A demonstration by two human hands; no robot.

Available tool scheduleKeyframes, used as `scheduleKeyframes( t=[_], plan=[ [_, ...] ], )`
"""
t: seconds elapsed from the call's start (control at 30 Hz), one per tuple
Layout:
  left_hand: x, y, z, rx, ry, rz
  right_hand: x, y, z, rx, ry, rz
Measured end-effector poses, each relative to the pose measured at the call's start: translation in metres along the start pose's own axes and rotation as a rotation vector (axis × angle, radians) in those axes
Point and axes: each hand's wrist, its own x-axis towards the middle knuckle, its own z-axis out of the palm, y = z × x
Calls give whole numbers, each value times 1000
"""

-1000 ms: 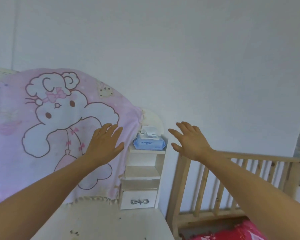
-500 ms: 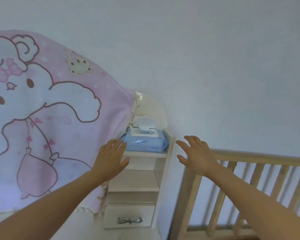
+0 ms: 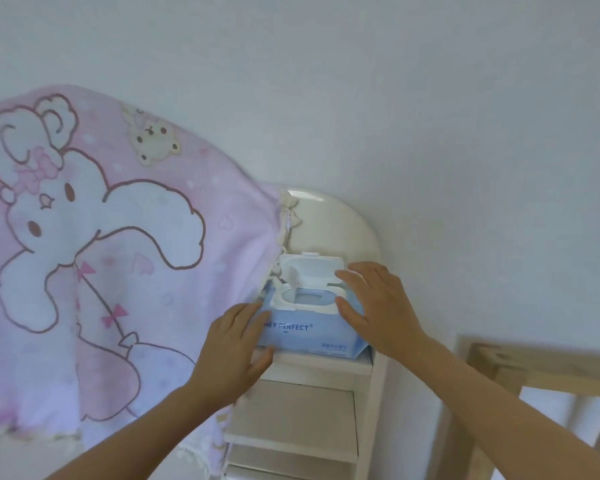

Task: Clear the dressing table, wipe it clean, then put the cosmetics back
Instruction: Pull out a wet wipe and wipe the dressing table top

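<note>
A blue pack of wet wipes [image 3: 305, 332] with a white flip lid standing open lies on the top shelf of the dressing table's cream side unit [image 3: 312, 367]. My left hand [image 3: 234, 348] rests flat against the pack's front left corner, fingers spread. On the right end of the pack lies my right hand [image 3: 378, 306], thumb at the lid frame and fingers over the open lid's edge. Neither hand is closed around the pack.
A pink blanket with a white cartoon animal [image 3: 101, 258] hangs over the mirror at left. Lower shelves [image 3: 295, 414] of the unit are bare. A wooden bed rail [image 3: 541, 362] stands at the right. The wall behind is plain white.
Both hands moved forward and up from open air to the wipes pack and now touch it on either side. The view came closer to the shelf.
</note>
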Motion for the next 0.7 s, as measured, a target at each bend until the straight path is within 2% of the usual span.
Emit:
scheduleKeyframes(
  t=[0.1,0.17,0.23,0.33,0.47,0.7],
  plan=[
    [27,-4,-3,-42,32,-80,28,6,6,72,-72,36],
    [40,-3,-2,-93,-45,-156,36,17,11,151,-136,144],
    [47,-2,2,-114,-184,-198,37,24,14,179,-125,215],
    [46,1,12,-139,-228,-186,38,21,15,221,-210,269],
    [40,4,25,-157,-148,-208,44,10,18,247,-398,218],
    [31,3,32,-46,-79,-165,62,9,37,136,-583,56]
  ],
)
